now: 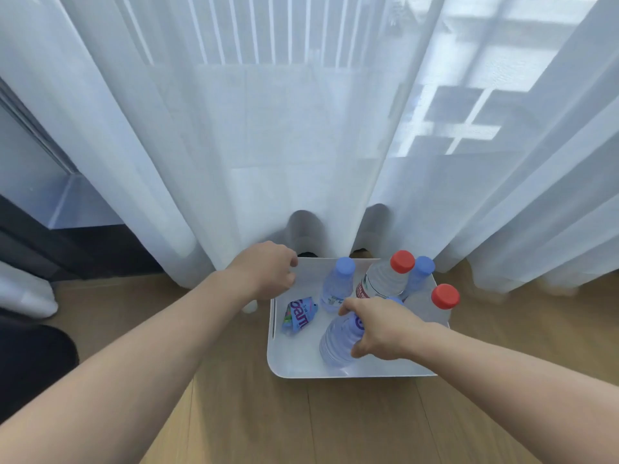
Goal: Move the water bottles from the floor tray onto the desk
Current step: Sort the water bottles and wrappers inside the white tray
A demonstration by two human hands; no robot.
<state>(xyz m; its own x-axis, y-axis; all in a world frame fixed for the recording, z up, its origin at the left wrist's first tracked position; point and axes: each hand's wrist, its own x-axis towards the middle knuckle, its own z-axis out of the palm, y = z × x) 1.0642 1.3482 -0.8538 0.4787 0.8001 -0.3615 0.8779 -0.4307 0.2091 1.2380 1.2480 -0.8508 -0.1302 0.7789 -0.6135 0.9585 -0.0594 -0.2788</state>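
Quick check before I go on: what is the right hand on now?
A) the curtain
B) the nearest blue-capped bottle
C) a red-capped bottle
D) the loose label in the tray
B: the right hand is wrapped over the top of the nearest blue-capped bottle in the white tray; both red caps stand clear of it.

Wood plank floor point(335, 423) carries a white tray point(301, 366) set against the sheer curtain point(268, 162) hem. A dark object point(33, 356) sits at the left edge, a white rounded item point(23, 296) behind it; neither identifiable.
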